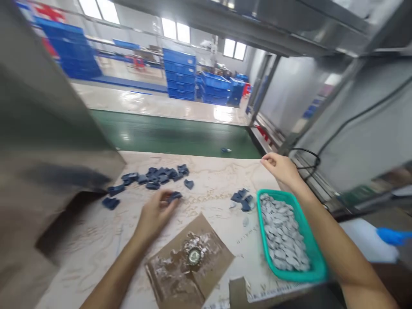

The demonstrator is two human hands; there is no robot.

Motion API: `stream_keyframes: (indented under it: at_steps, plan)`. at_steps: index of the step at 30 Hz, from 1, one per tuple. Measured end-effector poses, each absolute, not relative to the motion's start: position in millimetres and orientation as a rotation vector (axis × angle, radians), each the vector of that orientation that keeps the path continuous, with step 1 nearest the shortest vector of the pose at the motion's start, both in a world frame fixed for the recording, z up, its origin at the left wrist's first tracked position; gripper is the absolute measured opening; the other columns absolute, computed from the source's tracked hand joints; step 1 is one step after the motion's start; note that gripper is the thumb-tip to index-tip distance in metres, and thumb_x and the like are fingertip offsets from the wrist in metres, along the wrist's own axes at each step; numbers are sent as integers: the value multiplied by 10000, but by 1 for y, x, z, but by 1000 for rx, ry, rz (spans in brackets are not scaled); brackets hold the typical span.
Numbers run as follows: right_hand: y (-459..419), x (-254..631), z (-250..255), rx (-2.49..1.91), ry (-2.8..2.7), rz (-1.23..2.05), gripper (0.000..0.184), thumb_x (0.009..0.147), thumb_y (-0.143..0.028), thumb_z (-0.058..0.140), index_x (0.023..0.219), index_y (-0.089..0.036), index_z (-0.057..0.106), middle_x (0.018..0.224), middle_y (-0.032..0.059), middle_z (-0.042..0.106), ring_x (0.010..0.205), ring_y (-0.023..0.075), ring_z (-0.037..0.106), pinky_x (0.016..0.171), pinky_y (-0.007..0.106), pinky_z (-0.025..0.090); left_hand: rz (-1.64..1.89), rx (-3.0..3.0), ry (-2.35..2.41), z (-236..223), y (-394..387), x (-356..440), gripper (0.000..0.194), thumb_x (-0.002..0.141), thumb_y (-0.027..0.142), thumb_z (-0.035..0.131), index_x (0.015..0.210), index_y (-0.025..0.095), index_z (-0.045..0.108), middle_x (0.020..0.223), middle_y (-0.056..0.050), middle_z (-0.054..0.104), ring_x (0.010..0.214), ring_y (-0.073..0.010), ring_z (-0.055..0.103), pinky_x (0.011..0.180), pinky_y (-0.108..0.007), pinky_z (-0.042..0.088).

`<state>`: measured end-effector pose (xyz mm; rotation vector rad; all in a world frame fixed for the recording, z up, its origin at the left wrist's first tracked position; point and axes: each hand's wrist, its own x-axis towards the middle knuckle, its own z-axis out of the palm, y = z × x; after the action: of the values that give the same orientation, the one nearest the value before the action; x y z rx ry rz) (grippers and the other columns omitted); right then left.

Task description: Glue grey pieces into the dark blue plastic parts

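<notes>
My left hand [156,214] pinches a dark blue moulded piece [174,197] above the pale marbled table [93,240]. A loose row of similar dark blue pieces [153,177] lies just beyond it. My right hand [280,169] rests near the table's far edge, fingers loosely curled on nothing. Below it stands a teal plastic tray [298,274] heaped with grey pieces [281,231]. A small dark blue cluster [242,199] lies left of the tray. A cardboard sheet [174,274] carrying a round metal part [194,256] lies between my forearms.
A green conveyor belt [174,137] runs along the table's far side. A steel panel [48,128] rises at the left, and a black cable [309,159] loops at the right. Stacked blue crates [179,74] stand across the shiny floor. A blue glove [392,236] lies at the right.
</notes>
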<state>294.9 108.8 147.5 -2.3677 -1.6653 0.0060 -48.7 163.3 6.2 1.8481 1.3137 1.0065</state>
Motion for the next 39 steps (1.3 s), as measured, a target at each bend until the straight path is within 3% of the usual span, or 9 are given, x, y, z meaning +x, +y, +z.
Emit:
stream_keyframes:
  at_steps: [4, 8, 12, 21, 25, 27, 30, 33, 39]
  plan:
    - [29, 291, 127, -2390, -1776, 166, 82, 744, -244, 643, 794, -211, 699, 820, 28, 716, 770, 195, 641, 652, 263, 435, 1011, 1777, 1257, 14, 148, -44, 364, 678, 495, 550, 884, 202, 613, 904, -61, 674, 827, -227, 642, 738, -333, 529]
    - [11, 286, 94, -2310, -1842, 153, 179, 757, -155, 602, 924, -183, 660, 984, 65, 694, 904, 195, 623, 775, 277, 448, 1012, 1690, 1181, 21, 134, -37, 409, 639, 506, 556, 870, 176, 623, 919, -73, 661, 851, -224, 630, 702, -312, 531]
    - [17, 281, 83, -2272, -1841, 9, 70, 782, -149, 536, 791, -167, 603, 850, 79, 666, 814, 195, 599, 699, 278, 432, 1111, 1627, 1163, 28, 128, -33, 380, 620, 478, 569, 834, 168, 617, 888, -71, 650, 832, -208, 626, 691, -301, 536]
    - [20, 285, 95, -2207, -1887, -61, 65, 703, -160, 562, 654, -196, 541, 692, 50, 628, 686, 203, 587, 613, 294, 424, 1168, 1593, 1127, 31, 131, -36, 348, 647, 428, 557, 847, 158, 648, 912, -85, 679, 865, -216, 621, 672, -297, 544]
    - [6, 253, 104, -2034, -1734, 45, 114, 752, -319, 600, 741, -205, 596, 716, 53, 651, 639, 197, 600, 544, 295, 452, 1126, 1612, 1004, 33, 127, -35, 340, 716, 409, 569, 915, 151, 668, 970, -91, 696, 903, -209, 630, 667, -275, 540]
    - [-4, 216, 101, -1824, -1637, 179, 165, 787, -361, 616, 875, -225, 645, 780, 38, 680, 578, 162, 591, 508, 276, 467, 1070, 1614, 911, 37, 122, -33, 333, 742, 371, 582, 978, 152, 667, 985, -87, 699, 896, -190, 637, 661, -256, 532]
    - [-11, 155, 81, -1565, -1782, 413, 77, 802, -259, 632, 847, -239, 691, 775, 27, 700, 571, 141, 603, 522, 257, 502, 1001, 1573, 786, 43, 115, -30, 304, 761, 304, 597, 1020, 155, 655, 974, -74, 701, 874, -165, 644, 647, -233, 522]
    - [-3, 116, 54, -1477, -1822, 555, 144, 819, -186, 600, 915, -221, 701, 819, 49, 715, 645, 154, 642, 555, 262, 530, 973, 1550, 733, 47, 110, -30, 252, 761, 266, 613, 980, 150, 655, 920, -59, 695, 816, -147, 639, 632, -225, 515]
    - [19, 111, 29, -1331, -1942, 486, 201, 804, -98, 604, 935, -218, 698, 868, 59, 728, 799, 181, 679, 706, 309, 561, 919, 1482, 637, 51, 110, -34, 191, 757, 231, 615, 926, 144, 640, 866, -37, 674, 625, -92, 592, 567, -207, 484]
